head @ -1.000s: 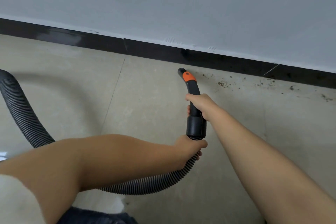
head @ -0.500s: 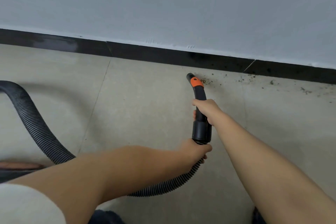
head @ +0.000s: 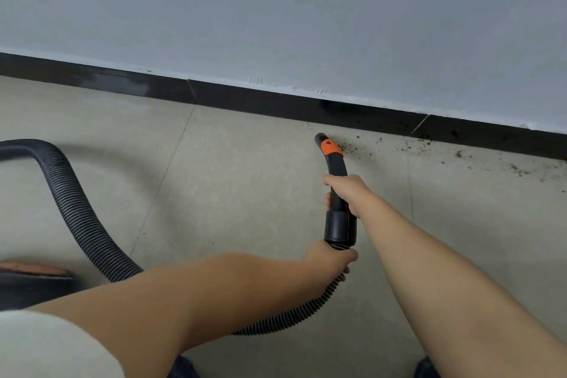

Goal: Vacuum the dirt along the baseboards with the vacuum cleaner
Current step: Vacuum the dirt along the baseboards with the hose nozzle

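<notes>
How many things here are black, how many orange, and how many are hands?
Black: 3 – ribbed black hose, curved black nozzle tube, black baseboard
Orange: 1 – orange plastic collar
Hands: 2 – left hand, right hand
Total: 6

The vacuum body (head: 29,281) is cut off at the left edge. The left forearm (head: 214,288) hides part of the hose (head: 79,218).
</notes>
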A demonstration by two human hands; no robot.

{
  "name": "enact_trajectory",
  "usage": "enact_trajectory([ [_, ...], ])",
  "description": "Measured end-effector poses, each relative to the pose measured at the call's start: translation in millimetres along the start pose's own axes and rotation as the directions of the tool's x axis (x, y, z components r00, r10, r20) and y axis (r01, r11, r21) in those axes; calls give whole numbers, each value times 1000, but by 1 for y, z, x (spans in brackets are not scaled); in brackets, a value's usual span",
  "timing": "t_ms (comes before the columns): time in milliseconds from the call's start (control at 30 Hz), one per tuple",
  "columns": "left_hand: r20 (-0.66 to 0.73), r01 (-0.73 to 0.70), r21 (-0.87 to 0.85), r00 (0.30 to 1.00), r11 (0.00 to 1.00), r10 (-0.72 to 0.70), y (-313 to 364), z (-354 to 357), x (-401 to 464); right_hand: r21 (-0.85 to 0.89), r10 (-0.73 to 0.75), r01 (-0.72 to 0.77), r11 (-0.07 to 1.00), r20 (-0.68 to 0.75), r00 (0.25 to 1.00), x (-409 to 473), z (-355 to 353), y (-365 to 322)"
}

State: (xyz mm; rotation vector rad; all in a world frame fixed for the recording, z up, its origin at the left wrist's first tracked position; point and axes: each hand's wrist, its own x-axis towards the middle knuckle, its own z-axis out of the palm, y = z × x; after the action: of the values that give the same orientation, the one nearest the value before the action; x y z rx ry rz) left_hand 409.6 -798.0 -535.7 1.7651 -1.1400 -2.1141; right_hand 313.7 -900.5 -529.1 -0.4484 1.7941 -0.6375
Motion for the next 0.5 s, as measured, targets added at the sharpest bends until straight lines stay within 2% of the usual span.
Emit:
enact_trajectory([
  [500,12,-13,-12,1000,1000,14,4,1,4,10,9,-9,1000,-7,1000,2,-5,-6],
])
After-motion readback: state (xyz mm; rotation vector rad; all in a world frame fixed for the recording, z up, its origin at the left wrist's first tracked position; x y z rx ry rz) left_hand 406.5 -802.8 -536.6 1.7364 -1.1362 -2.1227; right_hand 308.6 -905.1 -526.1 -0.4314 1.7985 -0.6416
